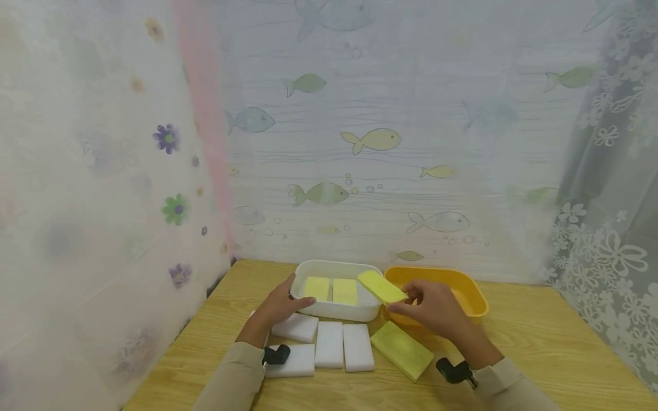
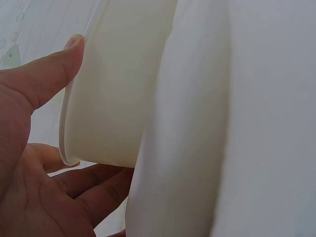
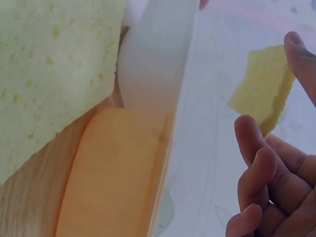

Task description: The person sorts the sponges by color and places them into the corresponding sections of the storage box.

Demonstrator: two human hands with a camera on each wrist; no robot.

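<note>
- At the wood-grain surface (image 1: 519,337), a person's left hand (image 1: 277,303) steadies the white tub (image 1: 341,311), its grip curled round the left end; thumb on the near rim.
- The right hand (image 1: 437,308) pinches a yellow sponge (image 1: 381,286) between thumb and fingers — grip closed on one end; the sponge hangs tilted over the white tub's right end, beside the orange tub (image 1: 473,294).
- Two yellow blocks (image 1: 345,291) lie side by side inside the white tub; white blocks (image 1: 329,345) and a darker yellow slab (image 1: 402,350) lie in front — a fish-print curtain (image 1: 437,120) behind.
</note>
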